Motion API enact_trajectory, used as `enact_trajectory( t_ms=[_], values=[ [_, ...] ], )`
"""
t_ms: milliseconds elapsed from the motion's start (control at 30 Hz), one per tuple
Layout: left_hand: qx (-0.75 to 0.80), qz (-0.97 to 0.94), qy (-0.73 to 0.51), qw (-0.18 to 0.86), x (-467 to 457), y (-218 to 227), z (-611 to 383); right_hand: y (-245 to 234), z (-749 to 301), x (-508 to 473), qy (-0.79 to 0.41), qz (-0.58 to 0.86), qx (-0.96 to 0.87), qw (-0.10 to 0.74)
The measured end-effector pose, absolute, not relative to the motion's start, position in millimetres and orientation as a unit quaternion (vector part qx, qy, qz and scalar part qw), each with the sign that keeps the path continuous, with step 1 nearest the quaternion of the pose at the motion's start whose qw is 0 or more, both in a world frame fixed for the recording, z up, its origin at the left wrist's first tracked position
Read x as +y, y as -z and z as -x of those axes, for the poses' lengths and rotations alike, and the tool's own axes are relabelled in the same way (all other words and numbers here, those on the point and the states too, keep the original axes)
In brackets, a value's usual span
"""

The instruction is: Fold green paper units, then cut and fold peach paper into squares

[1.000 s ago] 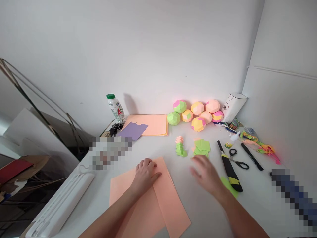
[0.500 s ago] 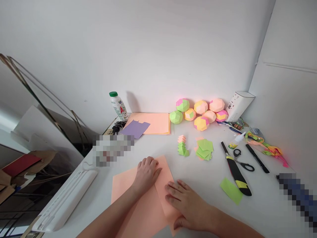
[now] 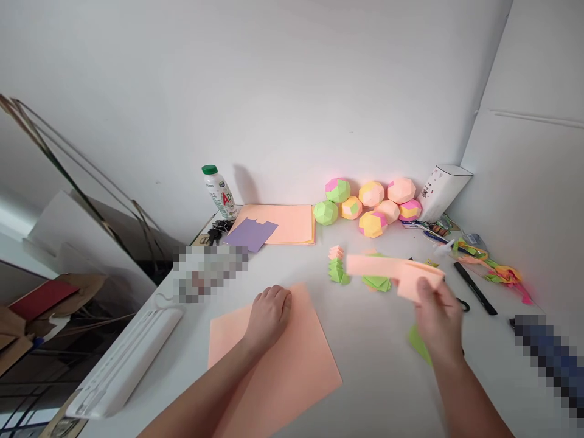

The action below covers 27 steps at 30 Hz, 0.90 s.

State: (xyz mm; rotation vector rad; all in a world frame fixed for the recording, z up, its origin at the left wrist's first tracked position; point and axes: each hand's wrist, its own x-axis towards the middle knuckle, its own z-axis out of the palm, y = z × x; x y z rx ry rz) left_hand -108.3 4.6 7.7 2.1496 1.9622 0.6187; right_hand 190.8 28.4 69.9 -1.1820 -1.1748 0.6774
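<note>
My left hand (image 3: 270,314) rests with curled fingers on a large orange paper sheet (image 3: 287,365) that lies flat on the white table (image 3: 374,377). My right hand (image 3: 438,321) is raised above the table at the right and pinches an orange paper strip (image 3: 392,272), which sticks out to the left in the air. Below and behind that strip lie folded green paper pieces (image 3: 378,281) and a small stack of pink and green folded units (image 3: 337,265). A green paper scrap (image 3: 418,340) shows under my right wrist.
Several coloured paper balls (image 3: 371,207) sit by the back wall beside a white box (image 3: 442,191). A stack of orange paper (image 3: 287,224) with a purple sheet (image 3: 252,233), a bottle (image 3: 219,192), keys (image 3: 214,231), a black pen (image 3: 474,287) and a white holder (image 3: 128,359) are around.
My right hand has lifted the narrower orange piece off the large sheet and carried it up and to the right. The left hand has stayed on the sheet.
</note>
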Motion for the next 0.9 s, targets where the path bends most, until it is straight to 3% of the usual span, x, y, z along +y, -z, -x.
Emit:
enact_trajectory(
  t_ms=[67,133,233,333,400,667,800,900],
  values=[
    [0.657,-0.723,-0.200,0.076,4.6,-6.2,107.5,-72.2,-203.6,36.8,-0.164,0.483,-0.534,0.674],
    [0.657,-0.726,-0.193,0.069,4.9,-4.6,107.1,-70.8,-213.9,44.1,-0.083,0.468,-0.620,0.624],
    [0.655,-0.730,-0.185,0.061,5.2,-2.5,107.4,-57.3,-228.3,55.7,-0.038,0.504,-0.743,0.438],
    [0.650,-0.737,-0.178,0.055,4.6,-1.3,107.4,-37.0,-240.9,65.9,-0.094,0.553,-0.797,0.225],
    [0.646,-0.741,-0.175,0.053,4.4,-0.8,107.0,-28.2,-244.5,69.6,-0.113,0.559,-0.807,0.150],
    [0.620,-0.767,-0.146,0.069,-4.6,-22.8,109.4,-41.6,-206.1,53.0,-0.101,0.492,-0.836,0.220],
    [0.545,-0.829,-0.083,0.090,-44.6,-42.2,97.1,-43.3,-185.1,41.0,-0.135,0.436,-0.866,0.203],
    [0.473,-0.878,-0.057,0.039,-81.7,-34.3,82.2,-40.2,-178.8,36.5,-0.138,0.416,-0.879,0.190]
  ],
)
